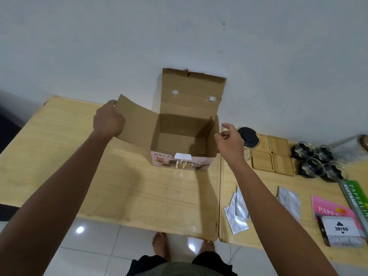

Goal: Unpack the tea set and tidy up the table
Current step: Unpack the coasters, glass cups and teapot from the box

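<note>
An open cardboard tea set box (pixel 180 163) stands on the wooden table (pixel 83 160), its inside looking empty. My left hand (pixel 109 120) grips the box's left flap (pixel 137 124) and holds it outward. My right hand (pixel 229 141) hovers at the box's right wall, fingers loosely curled, holding nothing. The back flap (pixel 192 92) stands upright against the wall. Right of the box sit a glass teapot with a black lid (pixel 248 136), several wooden coasters (pixel 272 156) and several glass cups (pixel 318 160).
Silver sachets (pixel 238 212) and more silver packets (pixel 290 200) lie on the right table. Pink and green paper pads (pixel 330 208) and a stamp pad box (pixel 342 232) lie at the far right. The white wall is close behind. My bare feet stand on tiles below.
</note>
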